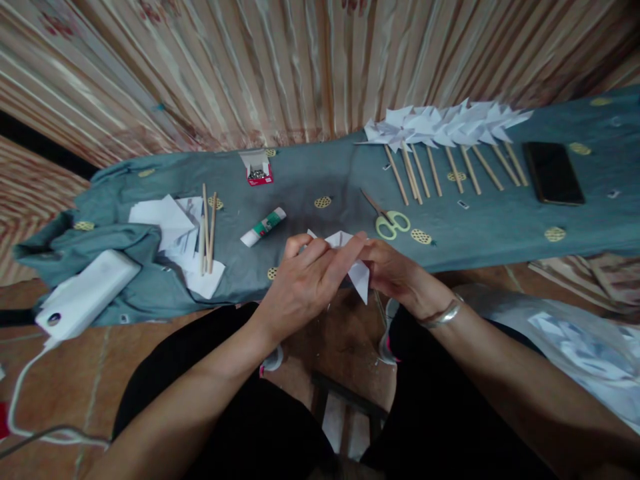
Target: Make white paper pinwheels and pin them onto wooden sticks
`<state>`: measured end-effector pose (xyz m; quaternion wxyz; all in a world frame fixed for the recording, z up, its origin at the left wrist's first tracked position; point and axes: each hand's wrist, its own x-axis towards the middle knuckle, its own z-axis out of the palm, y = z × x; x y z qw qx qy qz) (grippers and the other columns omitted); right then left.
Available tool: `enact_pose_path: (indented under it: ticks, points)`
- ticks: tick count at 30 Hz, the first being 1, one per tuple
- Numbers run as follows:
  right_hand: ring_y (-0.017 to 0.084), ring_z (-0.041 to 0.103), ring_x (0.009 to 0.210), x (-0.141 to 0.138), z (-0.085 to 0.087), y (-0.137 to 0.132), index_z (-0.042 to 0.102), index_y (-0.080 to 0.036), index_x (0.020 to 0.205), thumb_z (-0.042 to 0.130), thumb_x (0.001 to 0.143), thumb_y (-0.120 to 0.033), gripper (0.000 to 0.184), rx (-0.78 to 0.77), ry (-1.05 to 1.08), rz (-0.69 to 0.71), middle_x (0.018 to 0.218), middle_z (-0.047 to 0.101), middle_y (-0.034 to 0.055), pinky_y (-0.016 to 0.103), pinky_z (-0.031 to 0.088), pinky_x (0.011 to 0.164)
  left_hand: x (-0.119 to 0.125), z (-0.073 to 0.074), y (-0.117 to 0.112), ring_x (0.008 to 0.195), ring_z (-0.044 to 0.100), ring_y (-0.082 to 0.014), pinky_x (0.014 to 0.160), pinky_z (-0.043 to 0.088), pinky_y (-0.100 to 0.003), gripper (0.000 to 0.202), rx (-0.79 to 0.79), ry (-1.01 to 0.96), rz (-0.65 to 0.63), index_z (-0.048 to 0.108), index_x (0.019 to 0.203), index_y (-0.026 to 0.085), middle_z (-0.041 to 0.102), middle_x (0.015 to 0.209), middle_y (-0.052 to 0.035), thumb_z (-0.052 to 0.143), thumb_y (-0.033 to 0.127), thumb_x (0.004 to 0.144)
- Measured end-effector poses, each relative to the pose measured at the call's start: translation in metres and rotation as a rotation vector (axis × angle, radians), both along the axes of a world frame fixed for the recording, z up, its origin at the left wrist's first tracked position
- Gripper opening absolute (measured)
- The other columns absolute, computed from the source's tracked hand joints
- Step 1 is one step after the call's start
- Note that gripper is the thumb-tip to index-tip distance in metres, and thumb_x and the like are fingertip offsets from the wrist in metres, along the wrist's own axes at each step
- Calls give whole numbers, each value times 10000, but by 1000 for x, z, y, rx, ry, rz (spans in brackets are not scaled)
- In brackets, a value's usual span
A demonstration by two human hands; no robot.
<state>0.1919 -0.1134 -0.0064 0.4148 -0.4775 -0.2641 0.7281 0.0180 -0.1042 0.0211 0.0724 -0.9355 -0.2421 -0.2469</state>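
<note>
Both hands close on one piece of folded white paper (359, 280) in front of the table's near edge. My left hand (310, 270) grips it from the left with curled fingers, the thumb lying across the top. From the other side my right hand (393, 270) pinches it; a silver bangle is on that wrist. Parts of the paper are covered by the fingers. Just beyond the hands lie green-handled scissors (393, 225) and a white and green glue stick (263, 227). Several white paper pinwheels (430, 127) on wooden sticks lie in a row at the back right.
On the left are white paper sheets (163, 220), loose wooden sticks (212, 233) and a white power bank (90, 293) with a cable. A small red and white box (259, 175) of metal pieces stands near the curtain. At right lies a black phone (553, 172); below, a plastic bag (575, 347) holds paper.
</note>
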Motion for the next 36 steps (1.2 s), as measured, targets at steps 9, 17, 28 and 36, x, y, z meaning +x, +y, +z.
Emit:
enact_pose_path:
  ticks: [9,17,28,36]
  points:
    - [92,540,507,-1,11,1,670,-157,717,718,647,-237,116,183,12,-49,595,641,-29,216,413,497,-5,6,1,1054,556,-245,973,330,-423,582,-98,-98,9,352,1431,151,662,1115,-108,541,307,903]
    - [202,689,701,5,14,5,553,-187,1166,786,623,-307,603,339,-142,-215,809,739,23,341,551,668,-9,-6,20,1268,471,-293,1041,363,-465,767,-838,-821,328,426,1380,221,485,1414,-137,691,550,739]
    - [149,589,547,7,12,2,445,-103,1292,711,700,-348,694,433,-496,-173,572,622,-50,269,466,520,23,-8,16,632,618,-119,665,488,-256,228,-1630,-1088,283,759,760,167,743,749,-18,827,301,589]
    - [171,652,796,11,14,2,686,-160,773,670,762,-345,186,604,-743,-170,1319,574,129,326,525,708,27,-21,23,659,640,-154,669,518,-292,199,-1439,-989,347,764,791,174,755,774,-28,780,283,625]
